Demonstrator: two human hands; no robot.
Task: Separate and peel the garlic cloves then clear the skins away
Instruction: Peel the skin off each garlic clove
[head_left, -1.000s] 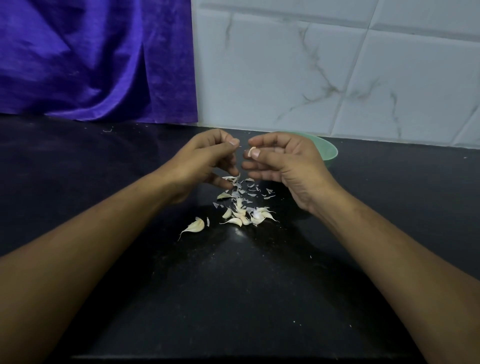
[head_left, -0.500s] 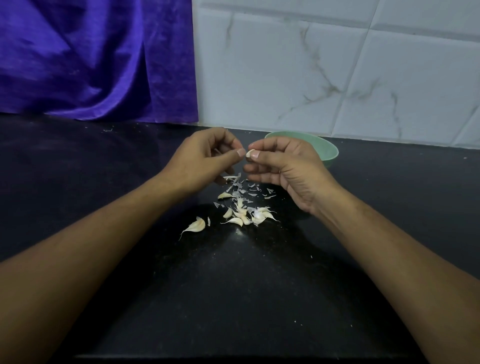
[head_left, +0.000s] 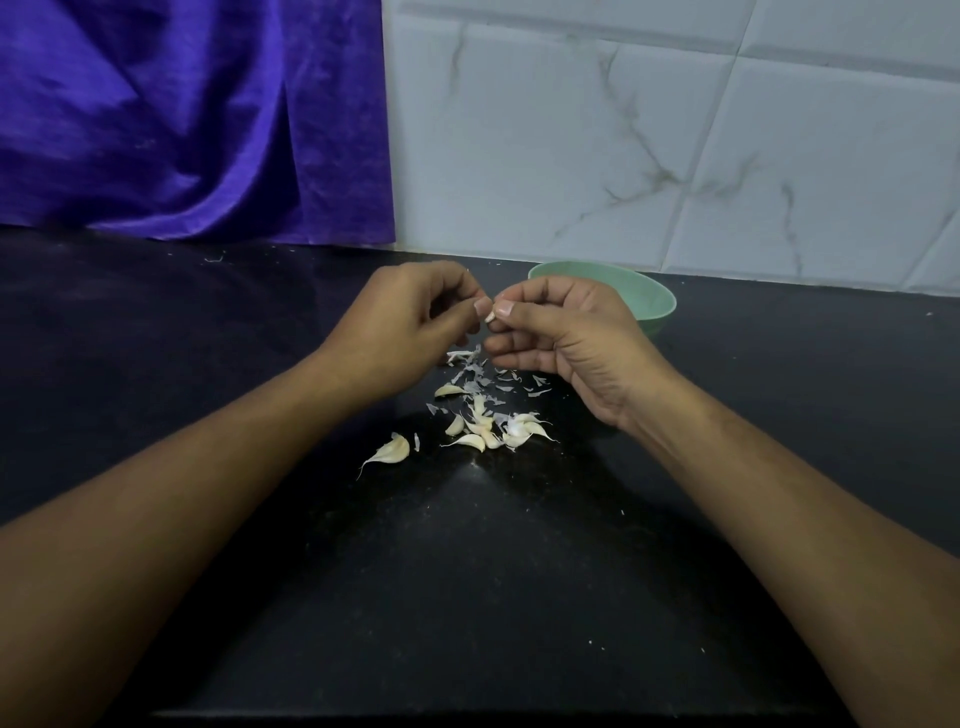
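Head cam, biggest stuff first: black counter (head_left: 467, 597) fills the lower frame, and a green bowl (head_left: 660, 296) sits right of centre, just behind the right hand (head_left: 571, 338), so that hand is way closer to it than the left hand (head_left: 400, 332). Both hands meet mid-frame, fingers curled, thumb tips pinching one small clove (head_left: 489, 315) between them. It's too tiny to call its long axis, or whether the left has skin or clove. Directly below in the frame is the pile of cloves (head_left: 493, 428), with loose skins (head_left: 478, 371) scattered above it and a lone clove (head_left: 392, 451) off to the lower left. My guess is that a peeled clove heads right and back to the bowl.
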